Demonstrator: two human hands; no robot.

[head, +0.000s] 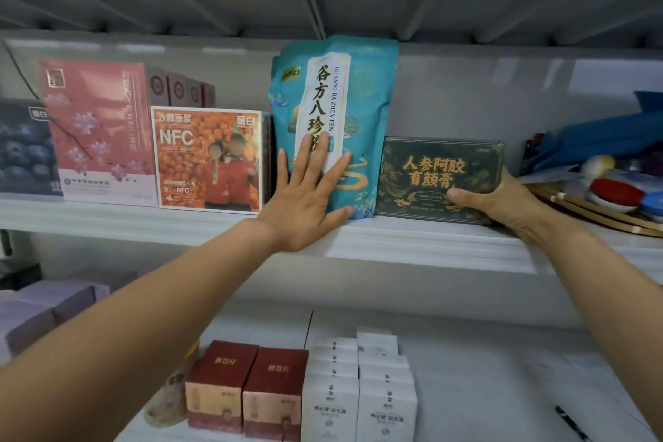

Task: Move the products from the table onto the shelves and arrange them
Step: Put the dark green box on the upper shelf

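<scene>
Left hand [308,190] lies flat and fully spread, palm pressed against the lower front of the teal pouch [335,126]; it grips nothing, fingers splayed over the pouch's white label. I take the teal pouch as my landmark: it stands upright on the upper shelf [412,240], top nearly reaching the underside of the shelf above. Right hand [502,201] is curled around the lower right corner of the dark green box [441,179], thumb across the front face, fingers wrapped behind the right edge. That box stands on its long side just right of the pouch, touching or nearly touching it; I cannot tell which. Immediately left of the pouch sits the orange NFC box [210,158], then a taller pink box [100,133], then a dark blueberry box [27,151] at the frame edge. Well right of the pouch, beyond the green box, lies a heap of blue cloth [610,133] and small round objects on a bamboo tray [588,212]. Below the pouch, on the lower shelf, stand two red boxes [247,391] and rows of white boxes [358,395].
</scene>
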